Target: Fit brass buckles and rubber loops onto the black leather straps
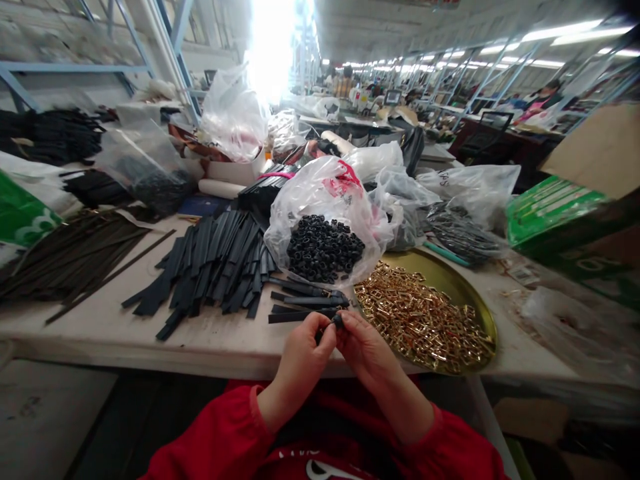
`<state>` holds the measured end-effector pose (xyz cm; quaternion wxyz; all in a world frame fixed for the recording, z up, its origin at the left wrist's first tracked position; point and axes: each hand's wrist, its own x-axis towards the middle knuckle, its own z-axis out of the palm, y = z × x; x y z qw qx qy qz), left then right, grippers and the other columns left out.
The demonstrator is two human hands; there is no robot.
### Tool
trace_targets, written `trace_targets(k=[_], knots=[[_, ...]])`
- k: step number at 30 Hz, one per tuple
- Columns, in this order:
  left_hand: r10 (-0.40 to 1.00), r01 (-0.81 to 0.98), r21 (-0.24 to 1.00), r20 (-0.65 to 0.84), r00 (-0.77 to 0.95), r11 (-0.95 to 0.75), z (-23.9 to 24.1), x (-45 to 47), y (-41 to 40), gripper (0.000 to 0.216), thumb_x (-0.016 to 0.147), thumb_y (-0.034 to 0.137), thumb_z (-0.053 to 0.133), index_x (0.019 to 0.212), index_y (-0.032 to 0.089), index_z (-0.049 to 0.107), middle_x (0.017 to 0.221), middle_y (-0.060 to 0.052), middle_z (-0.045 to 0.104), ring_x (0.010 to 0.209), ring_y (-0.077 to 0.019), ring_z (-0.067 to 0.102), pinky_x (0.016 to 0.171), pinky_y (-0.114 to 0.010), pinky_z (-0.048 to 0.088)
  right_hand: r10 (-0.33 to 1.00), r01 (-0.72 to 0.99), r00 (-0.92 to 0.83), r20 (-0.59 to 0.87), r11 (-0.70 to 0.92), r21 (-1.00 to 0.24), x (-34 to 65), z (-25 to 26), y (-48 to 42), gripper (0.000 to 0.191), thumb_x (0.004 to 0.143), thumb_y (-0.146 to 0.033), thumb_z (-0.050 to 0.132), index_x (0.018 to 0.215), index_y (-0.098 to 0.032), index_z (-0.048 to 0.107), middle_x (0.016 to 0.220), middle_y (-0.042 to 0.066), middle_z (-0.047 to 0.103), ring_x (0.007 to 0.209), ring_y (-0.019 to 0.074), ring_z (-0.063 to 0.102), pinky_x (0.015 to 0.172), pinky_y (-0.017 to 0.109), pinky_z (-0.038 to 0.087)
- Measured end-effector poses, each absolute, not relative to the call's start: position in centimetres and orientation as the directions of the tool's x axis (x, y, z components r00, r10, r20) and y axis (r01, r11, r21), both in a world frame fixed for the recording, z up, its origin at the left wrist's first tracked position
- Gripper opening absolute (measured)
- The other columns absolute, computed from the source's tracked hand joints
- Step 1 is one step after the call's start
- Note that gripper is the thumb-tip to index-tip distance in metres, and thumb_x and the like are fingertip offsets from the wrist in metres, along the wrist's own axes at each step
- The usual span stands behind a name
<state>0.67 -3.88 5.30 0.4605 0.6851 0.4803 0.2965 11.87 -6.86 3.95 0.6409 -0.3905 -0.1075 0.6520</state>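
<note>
Right, taking the clear bag (305,190) of black rings (325,250) as my landmark: far to its left I've got dark brown strips (75,257), then, just beside it, a fanned heap of black strips (215,260). A few short straps (306,301) lie right below the bag. Now the left hand (303,343), nearer me than the bag: fingers curled, thumb and forefinger closed on a small dark piece (338,321). That piece sits below the bag, pinched between both hands; its exact shape I can't make out. The right hand (367,343) meets it, fingertips together, palm loosely cupped. I'd have one hand steady it while the other works, pressure light, thumbs clear of my view. Right of the bag, gold buckles (420,313) crowd a round tray (489,323); I'd mind that forearm near its rim.
</note>
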Motion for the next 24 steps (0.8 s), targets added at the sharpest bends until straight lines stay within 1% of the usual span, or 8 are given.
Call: trace_targets(k=[3, 6, 9, 13, 16, 20, 22, 24], knots=[[0.937, 0.352, 0.933, -0.052, 0.346, -0.078, 5.2, 0.6, -3.4, 0.017, 0.083, 0.031, 0.043, 0.073, 0.019, 0.05, 0.063, 0.003, 0.053, 0.06, -0.0124, 0.049, 0.057, -0.024, 0.036, 0.911, -0.721, 0.129, -0.393, -0.186, -0.667, 11.4, 3.3, -7.0, 0.017, 0.065, -0.029, 0.071, 0.075, -0.021, 0.061, 0.076, -0.001, 0.063, 0.067, 0.0113, 0.056, 0.062, 0.024, 0.044], [0.885, 0.301, 0.95, -0.065, 0.461, -0.087, 5.3, 0.2, -3.0, 0.014, 0.082, 0.029, 0.045, 0.079, 0.018, 0.053, 0.071, 0.001, 0.058, 0.067, -0.0136, 0.054, 0.063, -0.025, 0.04, 0.92, -0.632, 0.198, -0.337, -0.143, -0.761, 11.8, 2.7, -7.0, 0.021, 0.068, -0.036, 0.068, 0.08, -0.021, 0.059, 0.073, -0.001, 0.06, 0.063, 0.0121, 0.052, 0.061, 0.025, 0.042], [0.817, 0.231, 0.97, -0.072, 0.572, -0.077, 5.3, -0.2, -2.8, 0.016, 0.081, 0.02, 0.043, 0.092, 0.017, 0.054, 0.081, -0.001, 0.061, 0.074, -0.0142, 0.056, 0.07, -0.026, 0.043, 0.941, -0.468, 0.222, -0.254, -0.126, -0.875, 12.7, 2.7, -6.9, 0.023, 0.07, -0.038, 0.066, 0.081, -0.02, 0.059, 0.066, -0.003, 0.054, 0.06, 0.0109, 0.048, 0.061, 0.025, 0.04], [0.81, 0.141, 0.986, -0.157, 0.564, 0.093, 4.3, -0.5, -2.8, 0.026, 0.08, 0.017, 0.04, 0.106, 0.016, 0.045, 0.08, -0.002, 0.061, 0.07, -0.0137, 0.057, 0.058, -0.024, 0.044, 0.952, -0.267, 0.237, -0.194, -0.128, -0.955, 13.0, 3.2, -7.0, 0.022, 0.072, -0.039, 0.065, 0.076, -0.019, 0.057, 0.064, -0.004, 0.054, 0.061, 0.011, 0.048, 0.063, 0.026, 0.039], [0.815, 0.128, 0.983, -0.18, 0.551, 0.13, 3.9, -0.6, -2.8, 0.025, 0.079, 0.018, 0.042, 0.104, 0.016, 0.043, 0.075, -0.001, 0.061, 0.066, -0.0127, 0.057, 0.056, -0.023, 0.044, 0.962, -0.206, 0.225, -0.152, -0.106, -0.973, 12.5, 3.4, -7.5, 0.024, 0.07, -0.041, 0.066, 0.076, -0.02, 0.056, 0.066, -0.003, 0.057, 0.063, 0.0127, 0.052, 0.063, 0.026, 0.041], [0.805, 0.188, 0.976, -0.197, 0.56, 0.108, 4.6, -0.9, -3.0, 0.025, 0.08, 0.021, 0.044, 0.104, 0.016, 0.043, 0.07, 0.001, 0.061, 0.062, -0.0119, 0.056, 0.057, -0.023, 0.043, 0.969, -0.211, 0.216, -0.122, -0.076, -0.974, 12.5, 2.9, -8.3, 0.029, 0.078, -0.048, 0.055, 0.072, -0.019, 0.057, 0.065, -0.001, 0.056, 0.064, 0.0128, 0.051, 0.064, 0.027, 0.042], [0.815, 0.257, 0.964, -0.207, 0.542, 0.074, 4.9, -1.1, -3.2, 0.027, 0.079, 0.024, 0.047, 0.104, 0.016, 0.044, 0.068, 0.002, 0.061, 0.061, -0.0125, 0.056, 0.056, -0.024, 0.042, 0.965, -0.299, 0.216, -0.152, -0.082, -0.951, 12.8, 2.7, -8.6, 0.033, 0.082, -0.049, 0.049, 0.072, -0.019, 0.058, 0.066, -0.001, 0.054, 0.064, 0.012, 0.049, 0.065, 0.026, 0.041], [0.829, 0.327, 0.945, -0.201, 0.522, 0.023, 5.0, -1.4, -3.4, 0.029, 0.078, 0.028, 0.051, 0.104, 0.017, 0.045, 0.067, 0.002, 0.06, 0.06, -0.0131, 0.056, 0.054, -0.024, 0.04, 0.962, -0.414, 0.159, -0.224, -0.141, -0.899, 12.9, 2.9, -8.9, 0.027, 0.079, -0.046, 0.056, 0.075, -0.02, 0.058, 0.069, -0.002, 0.055, 0.064, 0.0105, 0.049, 0.064, 0.024, 0.041]])
